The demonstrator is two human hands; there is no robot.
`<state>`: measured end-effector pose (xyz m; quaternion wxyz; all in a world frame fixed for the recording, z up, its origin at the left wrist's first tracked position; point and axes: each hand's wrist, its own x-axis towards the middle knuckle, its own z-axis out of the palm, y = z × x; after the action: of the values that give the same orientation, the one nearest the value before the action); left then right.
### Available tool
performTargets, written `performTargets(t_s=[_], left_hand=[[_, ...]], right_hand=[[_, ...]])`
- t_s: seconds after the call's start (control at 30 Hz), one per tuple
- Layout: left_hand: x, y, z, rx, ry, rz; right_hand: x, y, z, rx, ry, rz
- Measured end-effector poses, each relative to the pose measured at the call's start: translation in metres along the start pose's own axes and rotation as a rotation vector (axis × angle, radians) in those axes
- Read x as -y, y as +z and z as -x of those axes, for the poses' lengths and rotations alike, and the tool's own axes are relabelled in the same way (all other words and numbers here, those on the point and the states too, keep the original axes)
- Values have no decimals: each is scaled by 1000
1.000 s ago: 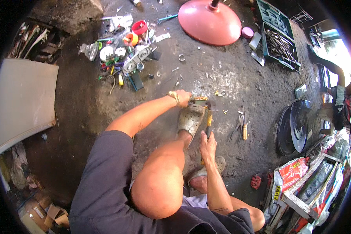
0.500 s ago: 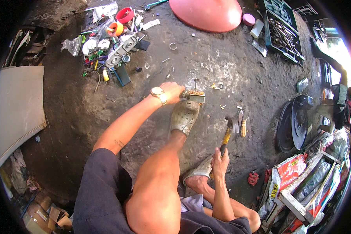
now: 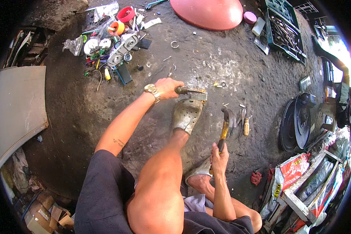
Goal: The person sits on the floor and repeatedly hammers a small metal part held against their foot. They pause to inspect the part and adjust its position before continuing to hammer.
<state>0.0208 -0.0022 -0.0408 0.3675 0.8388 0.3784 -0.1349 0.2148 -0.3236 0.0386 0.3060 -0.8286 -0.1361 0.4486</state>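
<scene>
Yellow-shafted, the hammer (image 3: 224,130) in the head view sits in the right hand's (image 3: 219,158) closed fingers, right of and nearer the body than the metal block (image 3: 199,96), while the left hand (image 3: 169,88), closer to that block, has fingers curled round a dark-handled tool (image 3: 181,90) pointing rightward over it.

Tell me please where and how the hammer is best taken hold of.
Probably by the dark grip of the hammer, wrapping around it from the near side: the slim handle slants that way, with the metal head at the far end. The right hand holds it there.
</scene>
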Motion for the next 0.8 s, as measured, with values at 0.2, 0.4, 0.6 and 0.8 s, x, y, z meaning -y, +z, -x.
performTargets(t_s=[0.2,0.4,0.6,0.8], left_hand=[[3,28,-12,23,18,23],[4,54,-22,-5,47,24],[13,66,-29,-56,83,34],[11,79,-34,-134,115,82]], right_hand=[[4,-1,2,14,-40,45],[68,8,4,107,-267,26],[98,24,0,91,-856,137],[93,22,-35,125,-323,610]])
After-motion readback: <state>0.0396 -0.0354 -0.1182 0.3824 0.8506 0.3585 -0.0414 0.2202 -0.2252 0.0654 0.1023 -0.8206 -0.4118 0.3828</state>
